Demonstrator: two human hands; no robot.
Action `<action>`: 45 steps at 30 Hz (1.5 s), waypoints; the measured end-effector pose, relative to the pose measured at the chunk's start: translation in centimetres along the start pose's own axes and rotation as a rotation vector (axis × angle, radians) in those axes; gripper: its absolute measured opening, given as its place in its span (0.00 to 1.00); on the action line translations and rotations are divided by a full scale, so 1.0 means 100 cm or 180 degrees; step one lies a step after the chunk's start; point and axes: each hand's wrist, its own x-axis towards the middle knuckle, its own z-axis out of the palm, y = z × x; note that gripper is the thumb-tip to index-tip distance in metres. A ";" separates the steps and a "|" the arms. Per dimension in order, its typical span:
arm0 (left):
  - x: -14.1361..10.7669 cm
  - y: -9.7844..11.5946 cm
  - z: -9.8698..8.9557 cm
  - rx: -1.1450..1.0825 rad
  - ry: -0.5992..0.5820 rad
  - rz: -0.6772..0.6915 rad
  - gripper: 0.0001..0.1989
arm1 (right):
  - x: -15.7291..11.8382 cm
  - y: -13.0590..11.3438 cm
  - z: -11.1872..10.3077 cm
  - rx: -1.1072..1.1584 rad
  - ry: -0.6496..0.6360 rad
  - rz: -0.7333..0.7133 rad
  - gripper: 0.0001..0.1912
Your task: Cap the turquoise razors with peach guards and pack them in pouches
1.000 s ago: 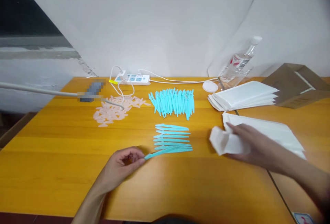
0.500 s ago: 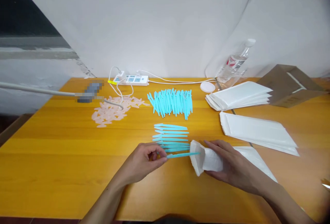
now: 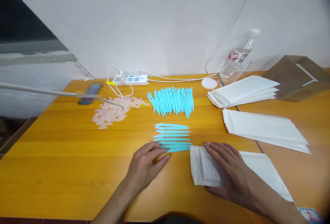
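My left hand (image 3: 148, 164) is open at the near left end of a row of several blue plastic sticks (image 3: 172, 135), its fingertips by the lowest ones. Nothing shows in its grasp. My right hand (image 3: 229, 169) holds a white padded envelope (image 3: 202, 165) against the table, thumb below and fingers over the top, with the envelope's mouth facing left. Its inside is hidden. Another white envelope (image 3: 266, 169) lies partly under my right forearm. Beyond the row is a larger pile of blue sticks (image 3: 171, 101).
Pale pink pieces (image 3: 110, 112) lie at the left near a pixelated device (image 3: 90, 93). At the back are a power strip (image 3: 131, 79), a round white lid (image 3: 209, 83) and a bottle (image 3: 237, 57). White envelope stacks (image 3: 242, 91) and a cardboard box (image 3: 296, 78) sit at the right.
The blue stick between my left fingers is no longer visible; that hand has opened. The envelope has gone from raised with a gaping mouth to lying flatter under my right hand. The view has shifted slightly.
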 end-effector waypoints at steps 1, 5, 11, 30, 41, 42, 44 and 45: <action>-0.002 -0.004 -0.004 0.0108 -0.0032 0.0014 0.06 | -0.002 0.003 -0.001 -0.0072 0.0004 0.0031 0.54; 0.007 0.015 0.007 0.0051 -0.0391 0.0312 0.08 | -0.007 0.005 -0.009 0.0112 -0.0111 0.0186 0.47; 0.033 0.054 0.056 -0.0020 -0.1019 0.0756 0.07 | -0.010 -0.006 -0.012 0.0717 0.0064 0.0316 0.41; -0.006 -0.038 -0.079 -0.2151 0.0224 -0.2208 0.16 | -0.009 0.021 -0.003 0.0160 0.0199 0.0187 0.45; 0.034 0.000 -0.035 -0.1962 -0.0844 -0.1512 0.22 | 0.067 -0.098 0.013 0.3562 -0.0496 0.1745 0.23; 0.034 0.005 -0.029 -0.1954 -0.0863 -0.1478 0.21 | 0.073 -0.106 0.020 0.3991 -0.0648 0.1824 0.25; 0.028 0.014 -0.019 -0.2021 -0.0829 -0.1513 0.21 | 0.080 -0.117 0.032 0.4666 -0.0628 0.2000 0.27; 0.022 0.019 -0.016 -0.2110 -0.0858 -0.1566 0.20 | 0.082 -0.120 0.038 0.4903 -0.0446 0.2130 0.27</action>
